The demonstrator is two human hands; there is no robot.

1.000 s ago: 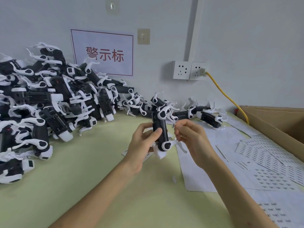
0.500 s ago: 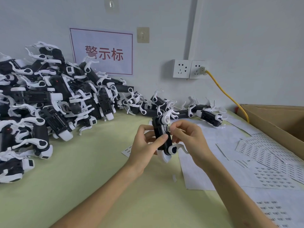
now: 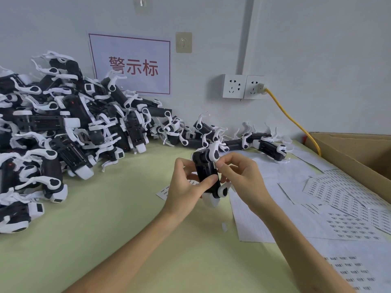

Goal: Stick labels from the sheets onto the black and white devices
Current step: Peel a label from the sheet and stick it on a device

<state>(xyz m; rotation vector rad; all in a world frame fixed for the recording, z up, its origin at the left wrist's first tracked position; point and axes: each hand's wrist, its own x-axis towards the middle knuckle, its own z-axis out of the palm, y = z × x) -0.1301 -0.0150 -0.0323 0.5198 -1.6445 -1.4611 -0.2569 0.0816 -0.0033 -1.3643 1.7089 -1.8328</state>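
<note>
Above the worktop [image 3: 105, 229], the left hand [image 3: 186, 187] grips the black and white device [image 3: 206, 170] upright to steady it while the right hand [image 3: 239, 176] pinches a small label [image 3: 215, 165] against its side, label sheets [image 3: 349, 208] lying near for reach.

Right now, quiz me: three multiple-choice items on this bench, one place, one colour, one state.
1. The pile of devices lies: A in the box; B on the table's left; C on the sheets.
2. The socket's cable is: A black; B red; C yellow.
3. The held device is: A in the grip of the left hand; B lying flat; C boxed.
B: it heaps at the left. C: yellow from the plug. A: that hand wraps it while the right hand pinches a label at its side.
</note>
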